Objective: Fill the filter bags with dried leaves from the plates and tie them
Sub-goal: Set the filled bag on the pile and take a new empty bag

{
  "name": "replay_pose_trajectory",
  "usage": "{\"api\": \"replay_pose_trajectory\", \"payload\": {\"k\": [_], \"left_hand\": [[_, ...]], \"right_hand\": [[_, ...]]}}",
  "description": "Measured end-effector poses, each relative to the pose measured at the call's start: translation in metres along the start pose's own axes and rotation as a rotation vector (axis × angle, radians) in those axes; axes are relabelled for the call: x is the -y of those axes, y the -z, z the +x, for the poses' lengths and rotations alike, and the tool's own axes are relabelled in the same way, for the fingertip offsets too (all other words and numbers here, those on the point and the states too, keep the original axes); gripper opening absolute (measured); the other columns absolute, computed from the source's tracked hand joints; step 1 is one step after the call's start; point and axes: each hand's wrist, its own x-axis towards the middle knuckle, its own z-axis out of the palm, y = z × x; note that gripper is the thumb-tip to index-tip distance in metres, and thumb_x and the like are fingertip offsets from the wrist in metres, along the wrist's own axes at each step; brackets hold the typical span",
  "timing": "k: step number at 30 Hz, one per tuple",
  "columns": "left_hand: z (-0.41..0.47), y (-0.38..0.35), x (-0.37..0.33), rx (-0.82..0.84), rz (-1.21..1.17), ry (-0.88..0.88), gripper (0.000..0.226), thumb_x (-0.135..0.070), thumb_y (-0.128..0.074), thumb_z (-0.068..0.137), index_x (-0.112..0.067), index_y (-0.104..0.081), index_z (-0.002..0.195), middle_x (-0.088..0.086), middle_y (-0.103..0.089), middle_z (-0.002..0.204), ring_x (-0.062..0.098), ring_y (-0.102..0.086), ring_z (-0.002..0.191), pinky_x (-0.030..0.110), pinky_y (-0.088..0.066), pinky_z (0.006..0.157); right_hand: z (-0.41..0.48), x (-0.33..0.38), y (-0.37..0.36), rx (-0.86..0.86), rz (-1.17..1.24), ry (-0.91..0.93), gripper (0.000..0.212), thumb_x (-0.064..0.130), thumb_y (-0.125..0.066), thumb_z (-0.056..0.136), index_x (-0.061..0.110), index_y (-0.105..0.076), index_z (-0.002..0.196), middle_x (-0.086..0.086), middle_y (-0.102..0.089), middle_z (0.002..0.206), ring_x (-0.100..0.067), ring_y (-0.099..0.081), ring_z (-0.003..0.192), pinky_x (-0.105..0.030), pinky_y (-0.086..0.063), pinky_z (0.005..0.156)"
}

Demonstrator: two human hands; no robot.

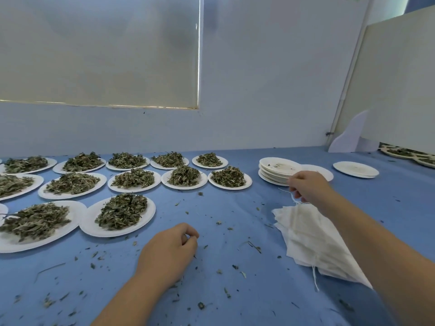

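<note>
Several white paper plates heaped with dried green leaves cover the left half of the blue table; the nearest one [118,217] lies just left of my left hand. My left hand [169,250] rests on the cloth with its fingers loosely curled and nothing visible in them. A pile of flat white filter bags [310,236] lies at the right, partly under my right forearm. My right hand [308,187] is above the far end of that pile and pinches a thin white drawstring [293,198] that runs down to the bags.
A stack of empty plates [277,171] stands just beyond my right hand, with a single empty plate [355,169] further right. Leaf crumbs litter the blue cloth [223,290]. A white wall and a board close off the back and right side.
</note>
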Motion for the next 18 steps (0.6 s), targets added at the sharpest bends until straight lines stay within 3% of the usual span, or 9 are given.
{"api": "replay_pose_trajectory", "payload": {"k": [5, 9, 11, 14, 16, 18], "left_hand": [[-0.003, 0.001, 0.003, -0.005, -0.051, -0.02, 0.016, -0.029, -0.051, 0.092, -0.041, -0.059, 0.085, -0.013, -0.061, 0.069, 0.003, -0.056, 0.06, 0.023, -0.043, 0.054], [-0.007, 0.002, 0.004, 0.0, -0.108, -0.029, 0.019, -0.025, -0.051, 0.092, -0.04, -0.06, 0.086, -0.003, -0.064, 0.075, 0.009, -0.057, 0.062, 0.028, -0.046, 0.059], [-0.008, 0.004, 0.004, 0.015, -0.108, -0.039, 0.019, -0.024, -0.051, 0.093, -0.041, -0.06, 0.088, -0.002, -0.064, 0.077, 0.012, -0.057, 0.064, 0.029, -0.045, 0.059], [-0.01, 0.005, 0.003, 0.027, -0.112, -0.054, 0.019, -0.024, -0.05, 0.094, -0.04, -0.059, 0.09, 0.0, -0.064, 0.078, 0.015, -0.058, 0.066, 0.028, -0.045, 0.059], [-0.013, 0.006, 0.002, 0.027, -0.101, -0.068, 0.018, -0.024, -0.051, 0.095, -0.04, -0.059, 0.091, 0.001, -0.063, 0.079, 0.014, -0.058, 0.067, 0.027, -0.044, 0.059], [-0.015, 0.006, 0.002, 0.03, -0.097, -0.079, 0.017, -0.024, -0.051, 0.095, -0.04, -0.058, 0.091, 0.001, -0.063, 0.08, 0.012, -0.058, 0.068, 0.025, -0.044, 0.059]], "right_hand": [[-0.057, -0.016, 0.001, -0.003, -0.442, 0.171, 0.009, 0.025, -0.057, 0.088, 0.031, -0.059, 0.081, 0.015, -0.058, 0.084, -0.002, -0.052, 0.074, -0.02, -0.035, 0.054], [-0.082, -0.028, 0.004, 0.065, -0.666, 0.182, 0.008, 0.033, -0.058, 0.084, 0.028, -0.06, 0.09, 0.01, -0.058, 0.093, -0.008, -0.056, 0.079, -0.028, -0.049, 0.068], [-0.089, -0.028, 0.004, 0.071, -0.779, 0.167, 0.018, 0.032, -0.057, 0.084, 0.028, -0.061, 0.101, 0.007, -0.057, 0.106, -0.013, -0.057, 0.089, -0.031, -0.051, 0.076], [-0.091, -0.025, 0.003, 0.067, -0.927, 0.142, 0.027, 0.028, -0.053, 0.086, 0.027, -0.06, 0.111, 0.003, -0.054, 0.116, -0.018, -0.056, 0.097, -0.028, -0.048, 0.075], [-0.089, -0.023, 0.002, 0.051, -0.99, 0.133, 0.02, 0.024, -0.05, 0.088, 0.022, -0.061, 0.105, 0.001, -0.054, 0.109, -0.019, -0.056, 0.089, -0.027, -0.047, 0.071], [-0.087, -0.022, 0.004, 0.017, -0.985, 0.131, 0.018, 0.018, -0.045, 0.091, 0.022, -0.062, 0.087, 0.002, -0.052, 0.088, -0.017, -0.052, 0.074, -0.025, -0.045, 0.063]]}}
